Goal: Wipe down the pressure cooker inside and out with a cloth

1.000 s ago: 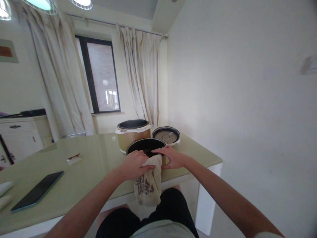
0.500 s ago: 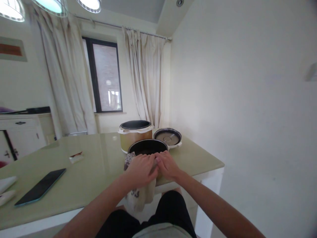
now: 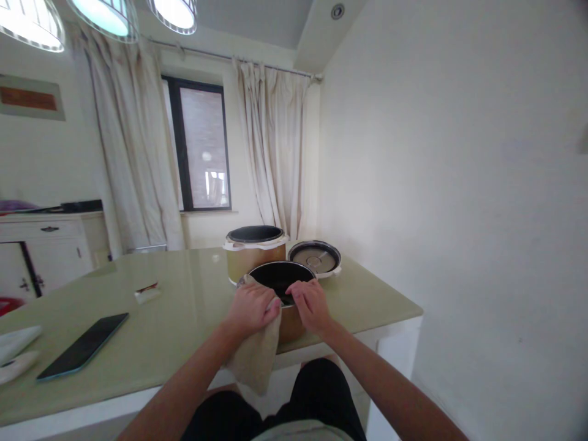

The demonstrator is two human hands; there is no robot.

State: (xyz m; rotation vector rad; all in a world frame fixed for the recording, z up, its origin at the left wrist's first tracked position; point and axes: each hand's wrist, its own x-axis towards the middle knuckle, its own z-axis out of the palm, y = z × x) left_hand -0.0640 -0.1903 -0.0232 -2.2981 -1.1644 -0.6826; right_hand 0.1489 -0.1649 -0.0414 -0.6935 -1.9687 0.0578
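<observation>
Both hands work at the near rim of the round black-lined metal pot [image 3: 281,277] on the surface [image 3: 151,324]: left hand [image 3: 252,305] closed around a beige cloth [image 3: 255,358], right hand [image 3: 310,304] pinching the rim.

Soft cloth [image 3: 255,358], glossy table [image 3: 174,318]

Pale green glossy table [image 3: 184,318] with white edge

Near its right end stand a gold-sided cooker body with white rim [image 3: 254,251], a round dark lid with white rim [image 3: 315,258] just beside it, and a black-lined inner pot [image 3: 287,291] nearer the front edge. Toward the left lie a small white wrapper [image 3: 147,293], a dark flat phone [image 3: 82,346] and a white object [image 3: 16,352] at the picture's edge.
</observation>
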